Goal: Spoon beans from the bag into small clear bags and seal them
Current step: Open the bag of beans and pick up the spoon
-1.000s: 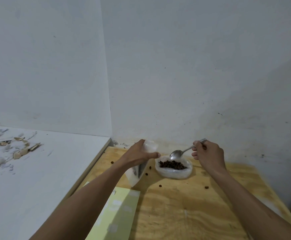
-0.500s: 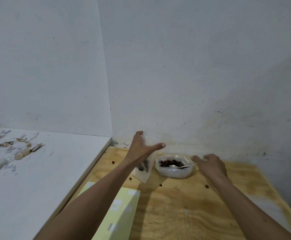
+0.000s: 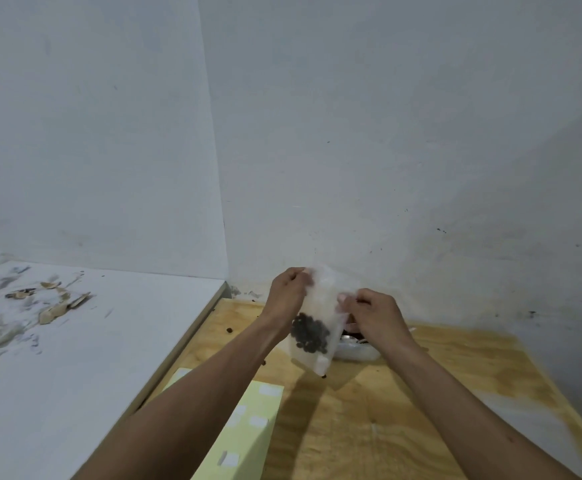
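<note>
Your left hand [image 3: 287, 294] pinches the upper left edge of the small clear bag [image 3: 319, 317], held above the wooden table [image 3: 403, 410]. The bag hangs tilted, mouth up, beans [image 3: 309, 333] pooled low. Your right hand [image 3: 374, 313] grips its right edge, equally near the open mouth, so sealing runs across the top.

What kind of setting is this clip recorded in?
Probably a bare home or workshop corner, not a proper kitchen: an unfinished plywood table against stained white walls, with a scuffed white surface alongside.

Wall [image 3: 386, 168] close behind; plywood table [image 3: 369, 427] open nearside.
</note>
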A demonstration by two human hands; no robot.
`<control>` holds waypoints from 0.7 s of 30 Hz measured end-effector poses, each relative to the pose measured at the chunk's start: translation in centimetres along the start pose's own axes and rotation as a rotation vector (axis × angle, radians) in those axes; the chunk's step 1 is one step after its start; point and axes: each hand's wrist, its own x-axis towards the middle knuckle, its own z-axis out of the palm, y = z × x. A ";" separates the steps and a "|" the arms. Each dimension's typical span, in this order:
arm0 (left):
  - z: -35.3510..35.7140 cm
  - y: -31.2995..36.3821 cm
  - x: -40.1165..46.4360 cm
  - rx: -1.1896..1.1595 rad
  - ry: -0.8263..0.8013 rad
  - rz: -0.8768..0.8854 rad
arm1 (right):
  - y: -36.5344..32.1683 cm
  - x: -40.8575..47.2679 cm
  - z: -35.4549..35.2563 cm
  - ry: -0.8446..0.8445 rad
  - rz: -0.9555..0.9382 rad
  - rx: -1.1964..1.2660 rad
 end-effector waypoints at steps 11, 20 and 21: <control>-2.3 -0.3 0.1 0.078 -0.019 0.148 | -2.9 1.3 -0.5 -0.104 -0.097 -0.057; -2.7 -0.1 -0.1 0.110 -0.065 0.193 | -3.9 1.4 0.8 -0.117 -0.097 -0.149; -2.7 -0.1 -0.1 0.106 -0.065 0.193 | -4.0 1.4 0.9 -0.122 -0.090 -0.169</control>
